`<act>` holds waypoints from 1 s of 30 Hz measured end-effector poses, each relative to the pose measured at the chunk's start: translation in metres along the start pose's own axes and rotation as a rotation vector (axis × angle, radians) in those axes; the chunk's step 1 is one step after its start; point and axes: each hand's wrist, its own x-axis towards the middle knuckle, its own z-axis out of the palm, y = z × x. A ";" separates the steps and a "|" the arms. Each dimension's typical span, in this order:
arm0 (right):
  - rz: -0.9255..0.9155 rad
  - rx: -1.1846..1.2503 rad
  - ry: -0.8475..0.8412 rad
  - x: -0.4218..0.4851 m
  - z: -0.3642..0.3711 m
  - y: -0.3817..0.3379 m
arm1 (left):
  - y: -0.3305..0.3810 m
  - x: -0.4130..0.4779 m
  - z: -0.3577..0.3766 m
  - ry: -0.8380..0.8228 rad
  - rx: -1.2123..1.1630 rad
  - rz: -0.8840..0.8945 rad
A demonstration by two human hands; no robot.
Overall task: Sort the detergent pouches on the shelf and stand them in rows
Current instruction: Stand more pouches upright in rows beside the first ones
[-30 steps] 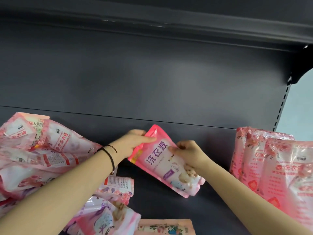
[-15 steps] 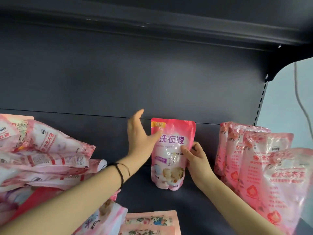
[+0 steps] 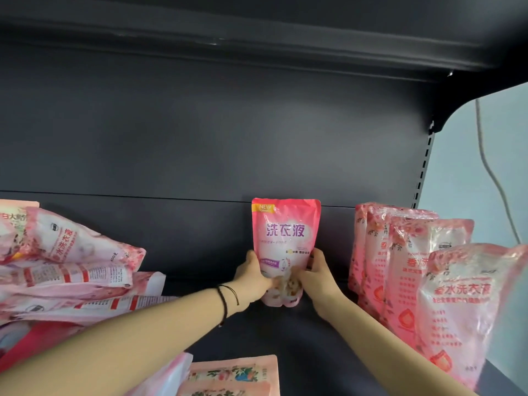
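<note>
**Detergent Pouches: Position and Condition**

Pink pouch [image 3: 285,241]: stands upright at the rear of the shelf [image 3: 328,352], its back at the rear panel. Front face shows purple lettering and a yellow corner tag at top left. Lower portion is gripped from both sides.

Standing row [image 3: 411,267]: pale pink pouches with a rose pattern stand upright one behind another at the right end of the shelf, well apart from the pink pouch.

Unsorted pile [image 3: 71,270]: pouches lie flat and tilted, overlapping, at the left.

Front pouches [image 3: 237,375]: lie flat at the front edge.
</note>
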 end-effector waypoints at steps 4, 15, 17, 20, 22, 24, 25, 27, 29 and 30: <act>0.027 -0.016 0.010 0.020 -0.006 0.002 | 0.000 0.015 0.011 0.025 0.063 0.045; 0.106 -1.169 -0.146 0.023 -0.022 -0.050 | 0.015 0.012 -0.020 -0.001 0.896 0.153; 0.074 -1.421 -0.236 0.014 -0.018 -0.067 | 0.026 0.001 -0.039 -0.076 1.056 0.204; -0.069 -1.632 -0.316 0.001 -0.007 -0.088 | 0.039 -0.023 -0.073 -0.142 1.229 0.331; -0.159 -1.647 -0.350 -0.013 0.001 -0.100 | 0.043 -0.042 -0.098 -0.114 1.319 0.419; -0.259 -1.651 -0.389 -0.028 0.010 -0.111 | 0.045 -0.062 -0.125 -0.084 1.364 0.464; -0.303 -1.659 -0.414 -0.035 0.015 -0.116 | 0.043 -0.071 -0.139 -0.069 1.377 0.474; -0.365 -1.669 -0.461 -0.050 0.029 -0.124 | 0.035 -0.087 -0.167 -0.051 1.396 0.499; -0.413 -1.654 -0.487 -0.065 0.044 -0.130 | 0.022 -0.100 -0.191 -0.045 1.405 0.517; -0.436 -1.643 -0.504 -0.072 0.053 -0.133 | 0.013 -0.106 -0.203 -0.031 1.412 0.523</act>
